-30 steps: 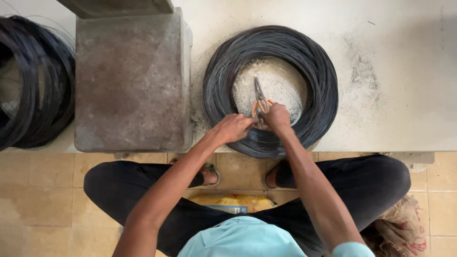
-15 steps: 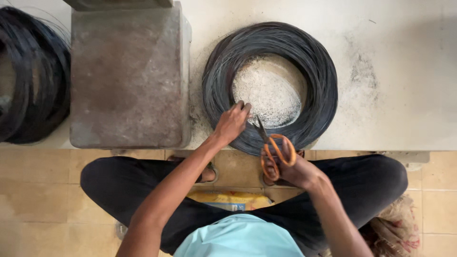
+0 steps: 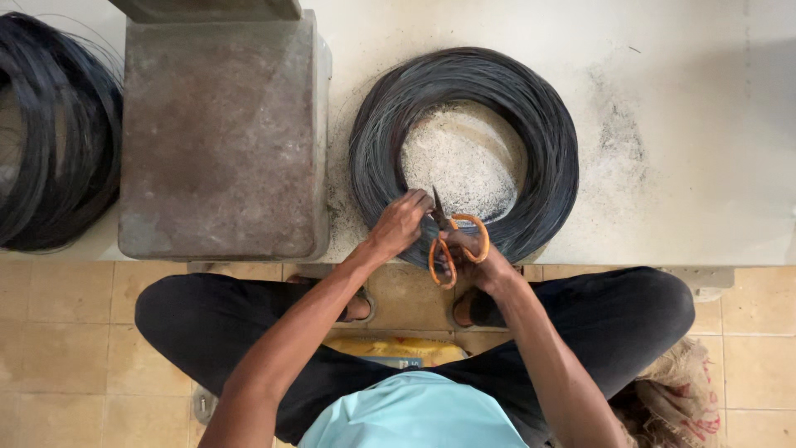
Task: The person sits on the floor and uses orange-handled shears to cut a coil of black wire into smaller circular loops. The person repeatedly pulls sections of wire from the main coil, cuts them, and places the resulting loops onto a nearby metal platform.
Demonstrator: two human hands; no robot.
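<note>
A large coil of dark wire lies on a pale raised slab. My left hand pinches strands at the coil's near edge. My right hand holds orange-handled scissors, fingers through the loops. The blades point up and left, their tip right beside my left fingers at the wire. Whether the blades are around a strand is hidden by my fingers.
A worn square stone block stands on the slab left of the coil. A second dark wire coil sits at the far left. My crossed legs rest on a tan tiled floor, with a yellow bag and burlap sack nearby.
My right hand pulled the scissors back off the coil toward my lap, then brought them up again to the wire beside my left fingers. My left hand stayed on the near edge.
</note>
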